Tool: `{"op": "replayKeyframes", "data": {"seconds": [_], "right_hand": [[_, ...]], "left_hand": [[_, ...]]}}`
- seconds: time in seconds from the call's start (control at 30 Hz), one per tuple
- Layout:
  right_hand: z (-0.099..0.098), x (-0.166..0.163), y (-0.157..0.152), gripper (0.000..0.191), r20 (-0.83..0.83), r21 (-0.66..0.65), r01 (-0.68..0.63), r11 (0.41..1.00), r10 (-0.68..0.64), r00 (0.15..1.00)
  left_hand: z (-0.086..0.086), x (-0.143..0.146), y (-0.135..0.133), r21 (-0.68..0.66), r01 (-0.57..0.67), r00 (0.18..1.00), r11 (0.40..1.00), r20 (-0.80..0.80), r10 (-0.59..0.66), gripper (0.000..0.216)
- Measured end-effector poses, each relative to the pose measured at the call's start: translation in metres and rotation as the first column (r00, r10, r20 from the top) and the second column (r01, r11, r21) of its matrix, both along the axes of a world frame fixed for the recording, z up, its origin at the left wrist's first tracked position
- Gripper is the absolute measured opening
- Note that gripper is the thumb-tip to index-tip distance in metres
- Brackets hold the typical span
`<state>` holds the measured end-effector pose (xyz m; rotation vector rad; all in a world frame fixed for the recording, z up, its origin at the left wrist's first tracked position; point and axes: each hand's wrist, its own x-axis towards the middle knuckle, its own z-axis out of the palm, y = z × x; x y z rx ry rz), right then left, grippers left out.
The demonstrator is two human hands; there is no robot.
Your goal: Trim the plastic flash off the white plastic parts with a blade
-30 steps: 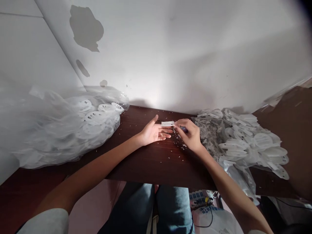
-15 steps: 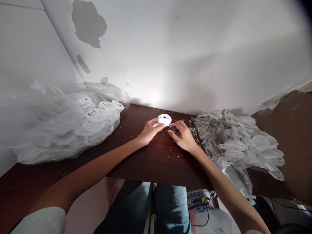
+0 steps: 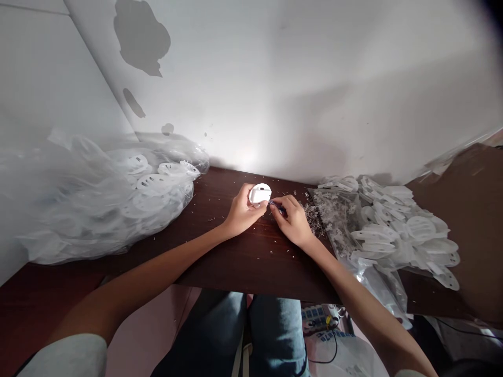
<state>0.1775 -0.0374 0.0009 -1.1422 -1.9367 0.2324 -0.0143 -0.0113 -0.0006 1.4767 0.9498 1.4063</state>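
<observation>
A white rounded plastic part (image 3: 259, 195) with a small dark slot is held up above the dark table. My left hand (image 3: 242, 213) is closed on its lower left side, thumb across the front. My right hand (image 3: 293, 219) grips a slim dark-handled tool (image 3: 278, 207), mostly covered by the fingers, so its exact kind is unclear. The tool's tip meets or nearly meets the part's lower right edge.
At left a clear plastic bag (image 3: 98, 209) holds many white parts. On the right lies a heap of similar white parts (image 3: 408, 230), beside clear plastic scraps (image 3: 334, 209). Small white shavings dot the brown tabletop (image 3: 251, 262). A cardboard box (image 3: 471, 220) stands far right.
The white part has turned and shifted slightly left in my left hand. My right hand has moved a little with the tool, which stays at the part's edge.
</observation>
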Motion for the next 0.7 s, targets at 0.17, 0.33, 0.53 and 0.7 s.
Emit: {"op": "replayKeyframes", "data": {"seconds": [0.17,0.33,0.53,0.7], "right_hand": [[-0.0005,0.0021,-0.0008,0.024,0.056,0.003,0.015,1.000,-0.015,0.998],[-0.0014,0.0006,-0.0015,0.024,0.060,-0.014,0.024,1.000,-0.023,0.998],[-0.0016,-0.0015,-0.0029,0.025,0.090,0.002,0.041,0.999,-0.041,0.995],[-0.0057,-0.0037,-0.0045,0.026,0.133,0.029,0.069,0.997,-0.073,0.989]], "left_hand": [[0.0013,0.0007,-0.0022,-0.022,0.005,1.000,1.000,0.009,-0.004,0.042],[0.0024,-0.0003,-0.0022,0.000,-0.018,1.000,1.000,-0.010,0.018,0.040],[0.0011,0.0013,-0.0007,-0.020,-0.014,0.999,1.000,0.033,0.014,0.038],[0.0008,0.0039,-0.0022,-0.031,-0.035,0.999,0.999,0.012,0.035,0.035]]}}
